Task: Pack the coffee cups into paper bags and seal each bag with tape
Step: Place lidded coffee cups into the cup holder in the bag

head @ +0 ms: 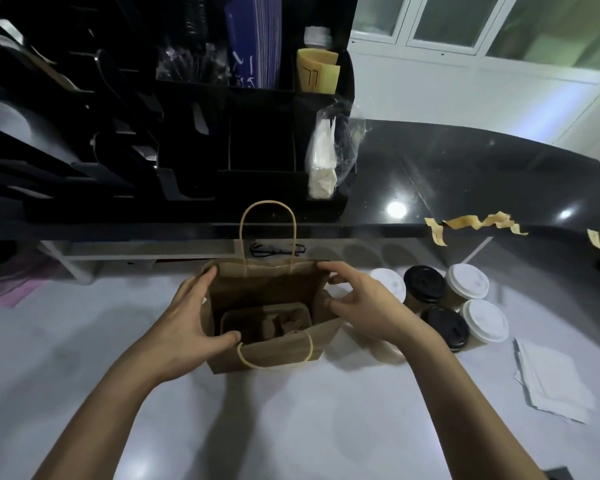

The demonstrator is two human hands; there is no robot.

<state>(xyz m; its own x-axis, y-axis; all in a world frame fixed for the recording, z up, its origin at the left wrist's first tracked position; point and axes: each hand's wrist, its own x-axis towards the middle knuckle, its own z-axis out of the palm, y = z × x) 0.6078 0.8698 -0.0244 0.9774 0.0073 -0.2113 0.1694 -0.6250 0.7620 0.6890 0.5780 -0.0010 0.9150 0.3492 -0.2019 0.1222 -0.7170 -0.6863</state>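
Note:
A brown paper bag with twine handles stands open on the pale worktop, a cardboard cup carrier lying inside it. My left hand grips the bag's left rim, fingers outside and thumb on the near edge. My right hand pinches the right rim at the far corner. Several lidded coffee cups, some with white lids and some with black, stand in a cluster just right of the bag. Strips of tan tape hang off the front edge of the black counter.
A black organiser with straws, sleeves and bagged napkins stands on the raised black counter behind the bag. Folded white papers lie at the right. A pair of glasses rests on the shelf under the counter.

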